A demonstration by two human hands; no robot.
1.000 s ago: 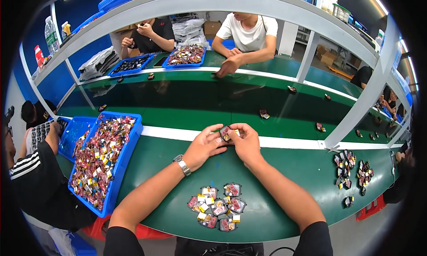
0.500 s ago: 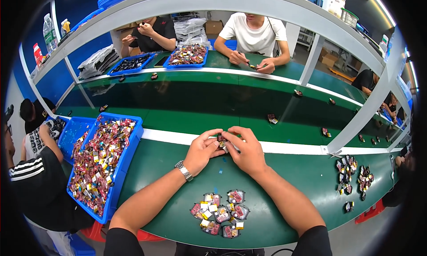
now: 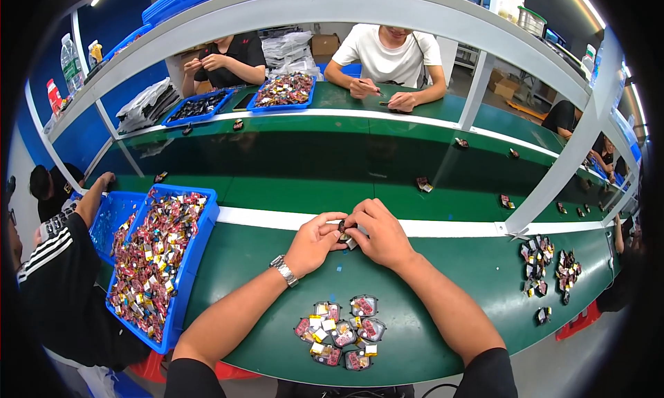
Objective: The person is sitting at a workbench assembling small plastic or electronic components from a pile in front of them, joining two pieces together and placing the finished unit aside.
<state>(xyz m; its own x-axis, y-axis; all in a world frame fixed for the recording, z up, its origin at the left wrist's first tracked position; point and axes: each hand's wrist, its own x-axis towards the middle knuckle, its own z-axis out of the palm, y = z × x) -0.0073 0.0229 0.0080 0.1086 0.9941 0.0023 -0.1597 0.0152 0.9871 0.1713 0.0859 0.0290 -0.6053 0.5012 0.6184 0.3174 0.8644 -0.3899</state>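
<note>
My left hand (image 3: pixel 311 246), with a metal watch (image 3: pixel 283 271) at the wrist, pinches a small dark electronic module (image 3: pixel 348 242) over the near bench, close to the white rail. My right hand (image 3: pixel 380 236) holds the same piece from the other side, thumb and fingertips closed on it. A silvery-white part shows at its lower edge; fingers cover most of the rest. Between my forearms lies a cluster of dark plastic housings (image 3: pixel 371 329) with red circuit boards and small white-and-yellow blocks.
A blue tray (image 3: pixel 202 249) heaped with red boards stands at left. Several assembled pieces (image 3: pixel 537 263) lie at right. Beyond the white rail (image 3: pixel 443 228), scattered modules (image 3: pixel 424 184) lie on a green surface. A shelf frame (image 3: pixel 477 97) spans overhead. Co-workers (image 3: pixel 391 59) sit opposite and at left.
My right fingers have come down and closed more tightly around the module. The co-worker at left has stretched an arm toward the green surface. The view has shifted slightly.
</note>
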